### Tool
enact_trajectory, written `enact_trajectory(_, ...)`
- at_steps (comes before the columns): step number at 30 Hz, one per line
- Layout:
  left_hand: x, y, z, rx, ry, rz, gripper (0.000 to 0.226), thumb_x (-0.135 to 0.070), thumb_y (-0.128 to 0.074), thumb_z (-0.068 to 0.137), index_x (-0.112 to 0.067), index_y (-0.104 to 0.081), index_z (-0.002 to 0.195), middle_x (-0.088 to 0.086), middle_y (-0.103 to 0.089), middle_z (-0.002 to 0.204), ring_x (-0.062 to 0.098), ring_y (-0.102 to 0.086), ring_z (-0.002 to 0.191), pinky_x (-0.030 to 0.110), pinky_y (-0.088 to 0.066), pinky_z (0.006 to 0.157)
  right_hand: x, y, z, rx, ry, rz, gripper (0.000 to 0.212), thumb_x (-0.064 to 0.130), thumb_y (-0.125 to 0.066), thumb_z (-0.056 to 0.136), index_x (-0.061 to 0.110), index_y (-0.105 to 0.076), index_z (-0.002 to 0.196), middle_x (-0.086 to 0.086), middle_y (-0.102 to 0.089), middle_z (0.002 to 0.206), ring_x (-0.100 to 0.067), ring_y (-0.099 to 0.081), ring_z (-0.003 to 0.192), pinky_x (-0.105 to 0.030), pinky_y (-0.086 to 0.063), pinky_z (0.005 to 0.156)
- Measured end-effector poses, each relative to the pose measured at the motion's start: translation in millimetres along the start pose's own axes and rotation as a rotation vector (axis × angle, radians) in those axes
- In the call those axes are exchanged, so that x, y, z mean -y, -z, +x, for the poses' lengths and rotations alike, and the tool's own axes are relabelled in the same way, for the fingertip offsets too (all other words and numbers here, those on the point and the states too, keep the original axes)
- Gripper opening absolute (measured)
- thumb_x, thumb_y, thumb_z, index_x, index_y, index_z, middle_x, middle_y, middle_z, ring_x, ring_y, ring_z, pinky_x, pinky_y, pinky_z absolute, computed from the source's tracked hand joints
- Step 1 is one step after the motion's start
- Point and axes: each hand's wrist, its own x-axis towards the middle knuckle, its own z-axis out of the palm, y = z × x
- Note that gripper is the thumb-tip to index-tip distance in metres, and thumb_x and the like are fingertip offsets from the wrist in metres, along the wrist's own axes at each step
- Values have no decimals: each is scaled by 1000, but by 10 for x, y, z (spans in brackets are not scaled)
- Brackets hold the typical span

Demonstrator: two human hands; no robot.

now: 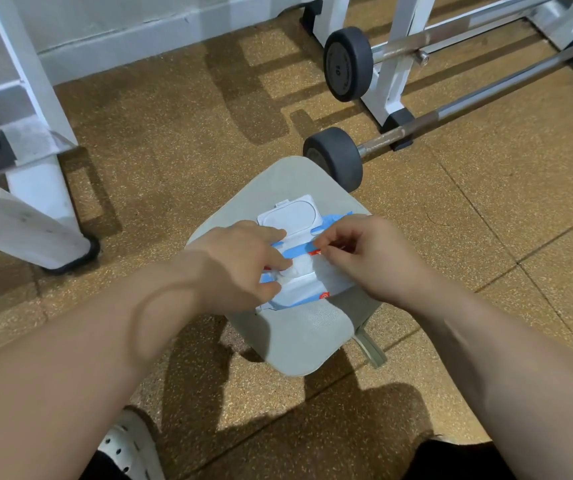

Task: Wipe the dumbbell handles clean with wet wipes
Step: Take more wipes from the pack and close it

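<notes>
Your left hand pinches the soft, damp wipe at the mouth of the wet wipes pack, your right hand close beside it grips the pack's edge (probably light, so pin it), and the dumbbell lies beyond both hands.

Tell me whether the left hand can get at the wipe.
Probably yes: the lid is flipped open, the right hand holds the wet wipes pack, the left hand pinches the protruding wipe.
</notes>
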Motion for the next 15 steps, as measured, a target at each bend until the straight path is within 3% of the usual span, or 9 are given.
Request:
enact_trajectory(2,8,6,-15,-3,1,11,47,-52,-49,95,-49,-50,142,-14,-21,166,11,-20,151,33,-27,119,4,-40,21,-3,52,-101,11,9,-74,81,18,-79,86,5,-71,85,-8,-63,76,-20,-46,71)
enact_trajectory(4,6,7,-25,-3,3,20,48,-56,-48,95,-51,-49,143,-15,-20,166,10,-20,151,32,-26,119,6,-111,38,2,138,-202,8,12,-77,78,18,-79,84,0,-68,84,-16,-63,77,-31,-49,72)
enact_trajectory(8,26,10,-43,-2,-4,24,48,-58,-48,94,-51,-49,142,-17,-19,166,9,-21,150,30,-27,117,14,-233,83,-8,278,-355,10,21,-70,75,18,-79,77,-5,-63,74,-30,-61,71,-37,-51,60)
enact_trajectory(15,83,-9,-54,-31,-24,-50,42,-54,-53,93,-50,-57,135,-17,-23,165,8,-24,149,31,-29,118,14,-357,133,-37,365,-559,17,20,-61,80,18,-68,64,2,-53,64,-24,-49,64,-39,-48,48)
